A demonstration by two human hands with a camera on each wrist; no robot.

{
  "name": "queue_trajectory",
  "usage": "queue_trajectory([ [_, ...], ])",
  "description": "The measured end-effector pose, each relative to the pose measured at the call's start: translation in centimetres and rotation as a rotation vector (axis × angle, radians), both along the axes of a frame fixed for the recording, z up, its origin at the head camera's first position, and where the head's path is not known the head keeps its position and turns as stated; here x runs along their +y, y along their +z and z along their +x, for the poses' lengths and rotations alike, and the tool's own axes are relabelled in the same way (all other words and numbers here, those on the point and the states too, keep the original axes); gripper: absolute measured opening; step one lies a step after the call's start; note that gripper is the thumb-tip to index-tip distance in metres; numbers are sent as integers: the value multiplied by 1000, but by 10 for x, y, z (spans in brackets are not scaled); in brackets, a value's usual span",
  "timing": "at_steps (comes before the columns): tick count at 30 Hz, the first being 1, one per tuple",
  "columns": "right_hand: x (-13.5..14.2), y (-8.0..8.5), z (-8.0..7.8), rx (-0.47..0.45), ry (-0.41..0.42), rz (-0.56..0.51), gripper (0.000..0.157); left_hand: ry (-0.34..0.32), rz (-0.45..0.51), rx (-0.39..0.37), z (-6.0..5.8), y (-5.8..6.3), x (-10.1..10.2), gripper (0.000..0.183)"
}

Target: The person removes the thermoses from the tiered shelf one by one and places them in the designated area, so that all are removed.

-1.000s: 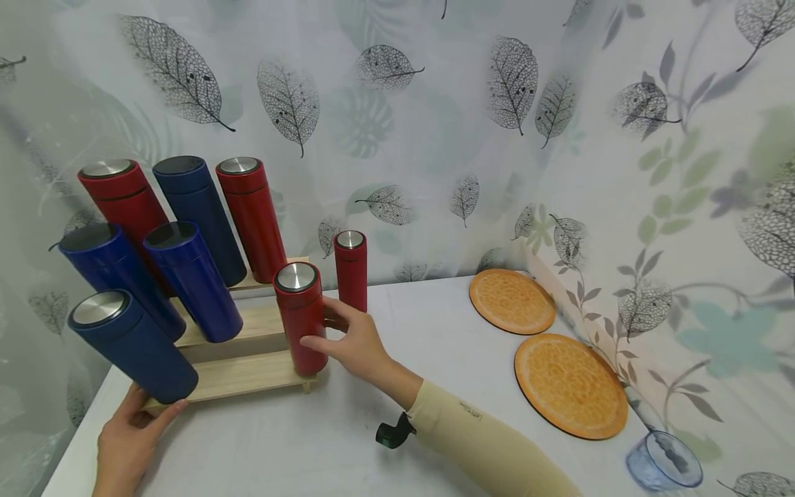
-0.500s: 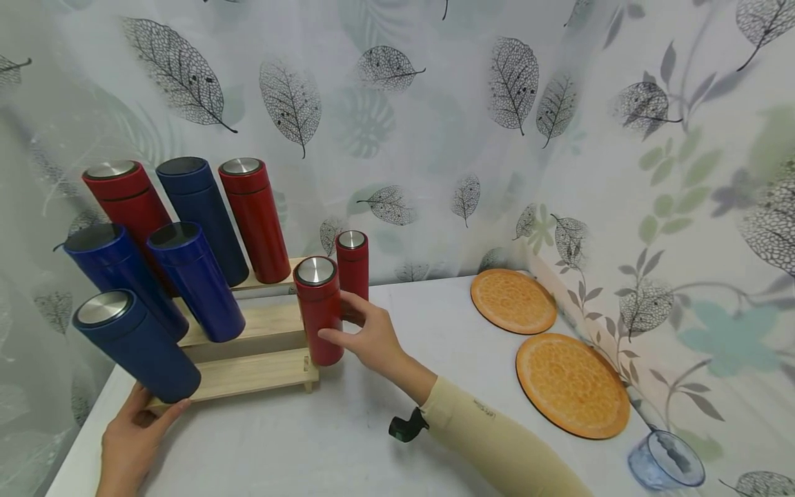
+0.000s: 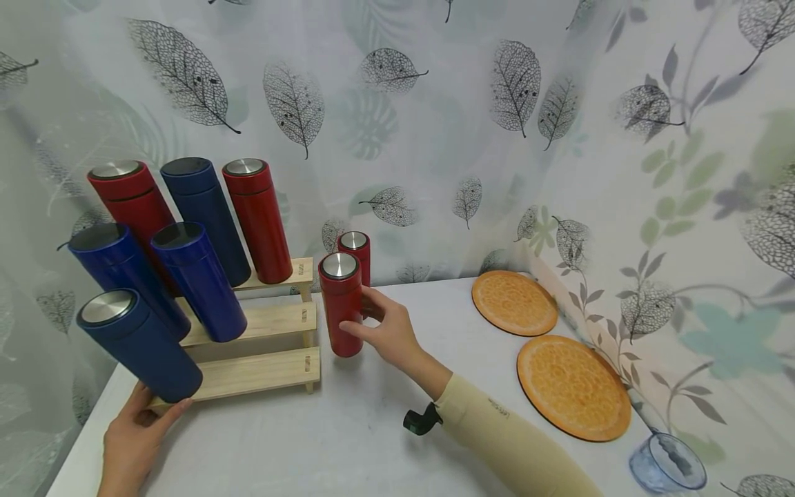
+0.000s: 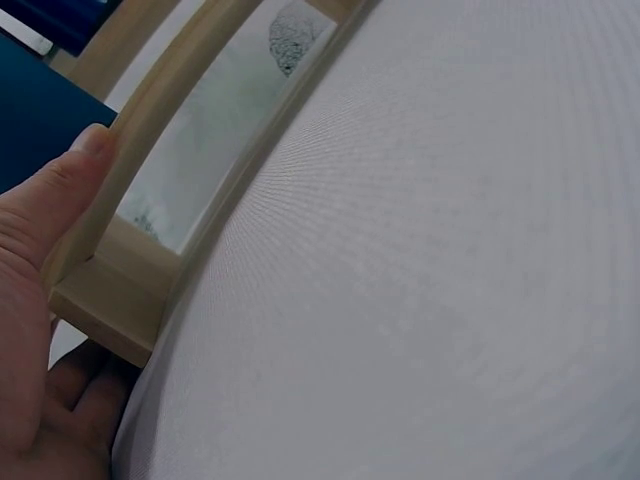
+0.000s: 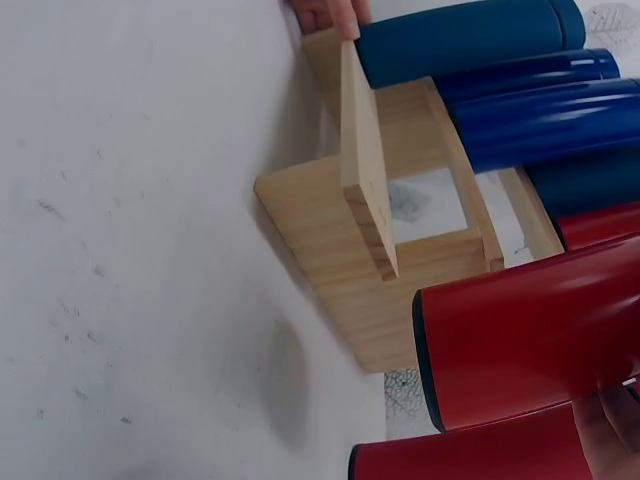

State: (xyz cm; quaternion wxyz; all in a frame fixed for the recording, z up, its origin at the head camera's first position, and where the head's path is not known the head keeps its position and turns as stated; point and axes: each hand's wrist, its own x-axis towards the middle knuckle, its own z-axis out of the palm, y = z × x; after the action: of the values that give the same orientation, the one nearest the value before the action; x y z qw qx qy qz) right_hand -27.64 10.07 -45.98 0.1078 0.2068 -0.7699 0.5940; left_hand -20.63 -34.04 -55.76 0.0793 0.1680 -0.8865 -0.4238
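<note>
My right hand (image 3: 391,330) grips a red thermos bottle (image 3: 341,304) with a steel lid by its right side, thumb in front and fingers behind. The bottle hangs upright just right of the stepped wooden stand (image 3: 267,371); in the right wrist view its dark base (image 5: 428,360) shows above the table. A second red thermos (image 3: 364,257) stands behind it, partly hidden. My left hand (image 3: 138,442) holds the stand's front left corner, thumb (image 4: 70,185) on the edge of the lowest step beside a dark blue thermos (image 3: 139,348).
Two blue thermoses (image 3: 199,283) stand on the middle step. Two red ones (image 3: 257,221) and a dark blue one (image 3: 205,221) stand on the top step. Two round orange mats (image 3: 574,388) and a clear glass (image 3: 667,462) lie along the right wall. A leaf-patterned curtain (image 3: 435,138) closes the back.
My right hand has carried the red thermos from the right end of the lowest step rightward and slightly back, off the stand. My left hand keeps its place on the stand.
</note>
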Motion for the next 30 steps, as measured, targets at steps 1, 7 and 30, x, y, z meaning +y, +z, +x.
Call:
queue_trajectory([
  [1,1,-1,-1,-3,-7,1,64,1,-1,0,0,0,0,90],
  [7,8,-4,-8,16,-28,-9,64,1,8,-2,-1,-1,2,91],
  [30,35,2,-22,55,-83,-20,64,6,14,-4,-1,1,2,92],
])
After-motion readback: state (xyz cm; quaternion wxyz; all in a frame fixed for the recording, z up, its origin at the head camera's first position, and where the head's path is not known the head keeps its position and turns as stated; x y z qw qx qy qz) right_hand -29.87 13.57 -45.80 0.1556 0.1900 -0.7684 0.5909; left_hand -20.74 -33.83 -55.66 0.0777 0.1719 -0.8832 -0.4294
